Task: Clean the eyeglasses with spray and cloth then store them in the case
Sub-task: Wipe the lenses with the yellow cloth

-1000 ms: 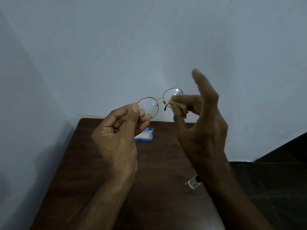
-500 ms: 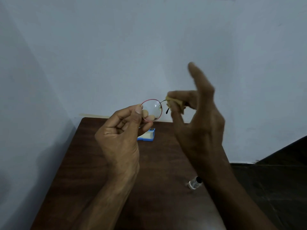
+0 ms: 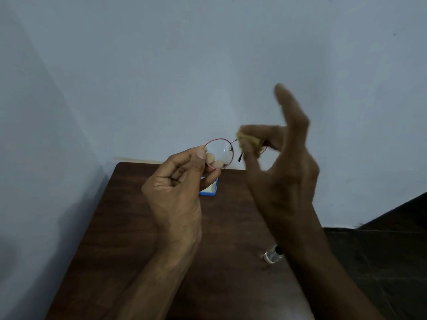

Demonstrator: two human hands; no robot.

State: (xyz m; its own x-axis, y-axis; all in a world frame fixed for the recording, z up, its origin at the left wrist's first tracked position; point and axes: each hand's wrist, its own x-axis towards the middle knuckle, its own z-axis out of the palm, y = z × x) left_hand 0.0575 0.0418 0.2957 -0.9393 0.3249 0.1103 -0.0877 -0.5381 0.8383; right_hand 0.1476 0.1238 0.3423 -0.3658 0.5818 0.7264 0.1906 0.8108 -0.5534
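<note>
Round red-rimmed eyeglasses [image 3: 219, 153] are held up above the brown table [image 3: 129, 227]. My left hand [image 3: 178, 192] pinches the rim of the left lens between thumb and fingers. My right hand [image 3: 282, 172] presses a small yellow cloth [image 3: 249, 140] around the other lens, which is almost fully covered; its index finger sticks upward. A blue case [image 3: 209, 187] lies on the table behind my left hand, partly hidden. The small clear spray bottle [image 3: 273, 255] with a black cap lies near the table's right side, next to my right forearm.
The table stands in a corner between pale walls at the back and left. Dark floor [image 3: 381, 250] lies to the right of the table.
The right lens, visible a second ago, is now wrapped by the cloth in my right hand. Both hands with the glasses have shifted slightly.
</note>
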